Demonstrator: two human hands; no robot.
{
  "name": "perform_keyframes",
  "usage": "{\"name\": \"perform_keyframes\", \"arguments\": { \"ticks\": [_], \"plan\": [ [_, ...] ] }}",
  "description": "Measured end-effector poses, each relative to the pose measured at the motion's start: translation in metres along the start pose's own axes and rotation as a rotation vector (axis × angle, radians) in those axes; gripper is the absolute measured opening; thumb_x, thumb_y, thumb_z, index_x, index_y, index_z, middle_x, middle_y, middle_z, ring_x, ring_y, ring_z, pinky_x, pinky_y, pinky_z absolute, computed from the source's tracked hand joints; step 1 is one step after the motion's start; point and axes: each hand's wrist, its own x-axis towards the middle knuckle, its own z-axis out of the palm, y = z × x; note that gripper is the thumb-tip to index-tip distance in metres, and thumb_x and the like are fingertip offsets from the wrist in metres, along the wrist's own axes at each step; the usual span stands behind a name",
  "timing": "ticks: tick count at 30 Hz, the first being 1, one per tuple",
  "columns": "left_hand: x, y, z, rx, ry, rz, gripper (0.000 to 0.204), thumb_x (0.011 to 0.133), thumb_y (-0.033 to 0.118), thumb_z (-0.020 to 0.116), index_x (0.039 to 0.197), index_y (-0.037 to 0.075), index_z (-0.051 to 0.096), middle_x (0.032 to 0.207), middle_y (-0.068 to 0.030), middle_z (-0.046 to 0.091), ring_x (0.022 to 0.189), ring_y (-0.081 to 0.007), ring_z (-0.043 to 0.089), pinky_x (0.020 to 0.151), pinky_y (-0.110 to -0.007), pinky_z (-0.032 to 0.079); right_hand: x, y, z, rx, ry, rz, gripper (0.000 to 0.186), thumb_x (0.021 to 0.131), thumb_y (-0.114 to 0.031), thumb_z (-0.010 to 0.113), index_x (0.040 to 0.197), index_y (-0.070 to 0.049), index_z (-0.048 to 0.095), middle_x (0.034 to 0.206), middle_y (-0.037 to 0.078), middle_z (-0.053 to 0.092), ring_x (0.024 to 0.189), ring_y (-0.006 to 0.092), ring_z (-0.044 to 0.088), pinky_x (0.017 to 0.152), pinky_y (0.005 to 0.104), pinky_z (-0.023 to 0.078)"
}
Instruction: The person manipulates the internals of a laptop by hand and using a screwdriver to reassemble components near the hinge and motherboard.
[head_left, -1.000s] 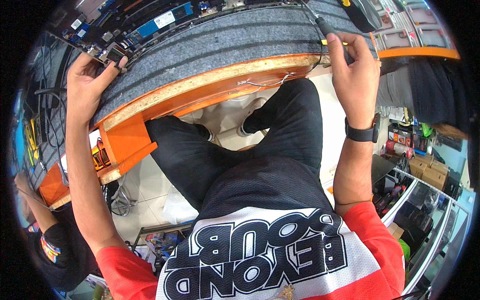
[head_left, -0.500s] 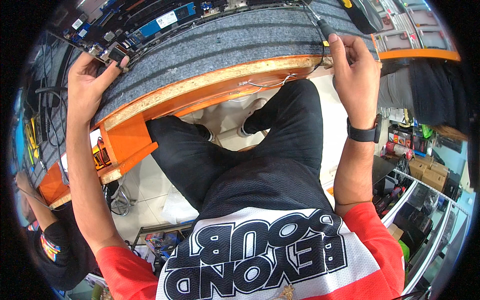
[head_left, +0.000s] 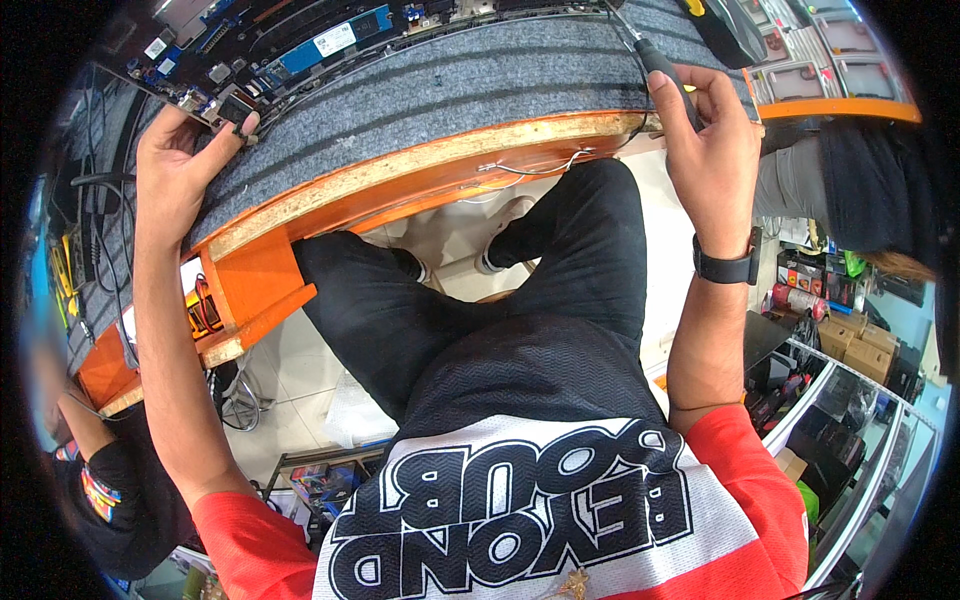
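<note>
My left hand rests at the near left corner of an opened laptop, thumb and fingers pinching the edge of its exposed circuit board. My right hand is closed around the black handle of a screwdriver, whose thin shaft points up toward the laptop's right side. The laptop lies on a grey striped mat covering an orange-edged workbench. A black watch sits on my right wrist.
Thin wires hang at the bench's front edge. A tray of small compartments stands at the far right of the bench. Another person's arm shows at lower left. Shelves with boxes and cans fill the right side.
Both hands have stayed nearly in place; the right hand with the screwdriver has shifted slightly.
</note>
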Motion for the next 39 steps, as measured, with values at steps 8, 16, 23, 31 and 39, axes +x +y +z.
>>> {"name": "perform_keyframes", "arguments": {
  "ticks": [8, 16, 23, 31, 39],
  "plan": [
    [0.000, 0.001, -0.001, -0.096, -0.017, 0.042, 0.024, 0.090, -0.001, 0.072, 0.113, 0.000, 0.068, 0.107, -0.0078, 0.074, 0.099, -0.0133, 0.069, 0.092, -0.030, 0.053, 0.002, 0.004, 0.004, 0.011, 0.010, 0.006, 0.030, 0.094, -0.029, 0.074, 0.106, -0.002, 0.068, 0.064, 0.010, 0.061, 0.053, 0.0161, 0.051, 0.053, 0.0322, 0.043],
    [0.003, 0.012, 0.015, -0.108, 0.000, 0.124, 0.025, 0.083, 0.006, 0.078, 0.107, 0.005, 0.073, 0.094, 0.0048, 0.070, 0.083, -0.0059, 0.050, 0.077, -0.024, 0.043, -0.008, -0.018, -0.031, 0.092, 0.022, 0.053, 0.025, 0.100, -0.020, 0.068, 0.117, -0.002, 0.067, 0.086, 0.003, 0.069, 0.078, 0.0066, 0.060, 0.070, 0.0226, 0.047],
    [0.004, 0.022, 0.012, 0.015, -0.022, 0.168, 0.030, 0.080, 0.015, 0.082, 0.106, 0.006, 0.072, 0.085, 0.0047, 0.060, 0.077, -0.0067, 0.045, 0.067, -0.023, 0.041, -0.018, -0.016, -0.023, 0.381, -0.088, 0.076, 0.029, 0.102, -0.019, 0.065, 0.125, -0.001, 0.062, 0.081, -0.005, 0.057, 0.072, 0.0020, 0.047, 0.061, 0.0182, 0.033],
    [-0.002, 0.038, 0.010, 0.027, -0.076, 0.054, 0.045, 0.079, 0.007, 0.082, 0.121, 0.003, 0.066, 0.104, -0.0042, 0.073, 0.098, -0.0124, 0.068, 0.090, -0.030, 0.052, -0.017, -0.027, -0.011, 0.521, -0.191, 0.038, 0.027, 0.101, -0.015, 0.062, 0.122, 0.002, 0.060, 0.082, -0.001, 0.059, 0.071, 0.0039, 0.049, 0.064, 0.0192, 0.037],
    [-0.002, 0.042, 0.013, 0.054, -0.089, 0.131, 0.066, 0.076, 0.018, 0.090, 0.132, 0.002, 0.059, 0.118, -0.0102, 0.070, 0.109, -0.0161, 0.064, 0.097, -0.035, 0.053, -0.015, -0.031, -0.003, 0.530, -0.203, 0.018, 0.030, 0.100, -0.016, 0.063, 0.123, 0.002, 0.060, 0.087, 0.000, 0.061, 0.075, 0.0043, 0.052, 0.069, 0.0185, 0.041]
  ]
}}
